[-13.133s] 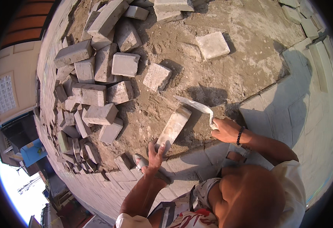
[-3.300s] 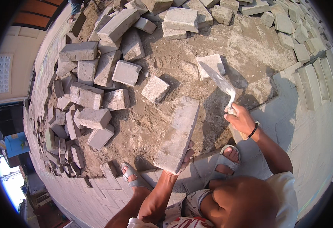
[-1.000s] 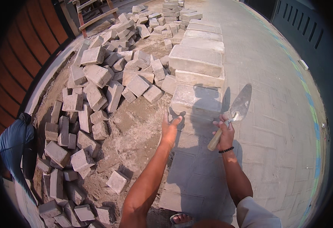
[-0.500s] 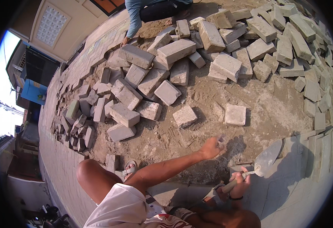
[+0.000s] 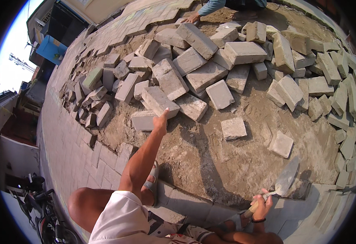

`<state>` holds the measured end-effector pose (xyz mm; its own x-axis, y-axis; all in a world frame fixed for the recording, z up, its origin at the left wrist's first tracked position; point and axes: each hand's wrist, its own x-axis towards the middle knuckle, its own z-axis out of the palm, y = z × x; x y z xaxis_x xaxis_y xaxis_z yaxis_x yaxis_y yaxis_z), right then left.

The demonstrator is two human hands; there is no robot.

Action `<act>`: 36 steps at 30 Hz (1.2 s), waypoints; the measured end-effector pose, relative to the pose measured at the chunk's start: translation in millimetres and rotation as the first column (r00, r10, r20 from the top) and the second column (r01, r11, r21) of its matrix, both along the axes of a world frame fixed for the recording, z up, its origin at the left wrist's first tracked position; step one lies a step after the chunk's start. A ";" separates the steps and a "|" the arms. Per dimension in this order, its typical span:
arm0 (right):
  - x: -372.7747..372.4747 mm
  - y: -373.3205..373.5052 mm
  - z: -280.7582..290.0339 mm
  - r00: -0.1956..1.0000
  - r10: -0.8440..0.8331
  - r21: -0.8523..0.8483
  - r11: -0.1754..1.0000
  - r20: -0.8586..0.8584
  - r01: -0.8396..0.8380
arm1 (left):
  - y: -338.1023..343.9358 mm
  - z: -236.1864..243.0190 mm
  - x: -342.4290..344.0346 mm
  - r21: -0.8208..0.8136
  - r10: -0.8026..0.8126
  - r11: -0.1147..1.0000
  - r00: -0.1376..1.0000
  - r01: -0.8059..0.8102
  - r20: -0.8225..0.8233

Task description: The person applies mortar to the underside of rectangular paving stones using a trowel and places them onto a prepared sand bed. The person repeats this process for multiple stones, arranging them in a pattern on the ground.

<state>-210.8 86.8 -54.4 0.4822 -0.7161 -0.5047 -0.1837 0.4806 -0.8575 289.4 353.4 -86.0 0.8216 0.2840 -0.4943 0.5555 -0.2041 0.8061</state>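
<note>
My left hand (image 5: 160,121) reaches forward to the brick pile, its fingers closed round the near right end of a grey paving brick (image 5: 157,99). That brick lies tilted on top of another paving brick (image 5: 143,120). Low on the right, my right hand (image 5: 261,206) is wrapped round the wooden handle of a trowel (image 5: 287,175). The trowel's pointed metal blade is angled up and away, above the edge of the bare sand (image 5: 243,166). Two separate bricks sit on this sand between my hands, a rough squarish block (image 5: 233,128) and a paler block (image 5: 281,144).
A heap of loose paving bricks (image 5: 243,53) stretches across the far side and round to the right. Beyond it a co-worker's hand (image 5: 192,17) touches the ground by the laid paving (image 5: 145,18). At the lower left stands a motorcycle (image 5: 44,211).
My left hand has moved from over the sand leftward and forward onto a brick in the pile. My right hand still holds the trowel. The view has shifted.
</note>
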 end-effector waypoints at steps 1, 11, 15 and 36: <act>2.1 1.2 0.5 1.000 -0.010 0.010 1.000 -0.013 0.010 | -13.1 -1.4 1.9 -0.031 0.042 0.999 0.999 -0.042 0.016; 2.5 32.2 -5.5 0.993 0.031 0.118 0.992 0.115 -0.045 | 12.1 33.6 12.0 -0.125 0.204 0.972 0.979 -0.199 0.030; -12.5 34.2 -3.3 0.999 -0.013 0.115 0.993 0.049 0.007 | 34.3 137.0 -13.8 0.156 -0.187 0.968 0.980 0.196 -0.068; 26.5 -3.0 69.1 0.655 0.615 -0.362 0.546 -0.439 -0.755 | -61.0 108.4 -234.7 0.466 -0.942 0.312 0.332 0.828 0.041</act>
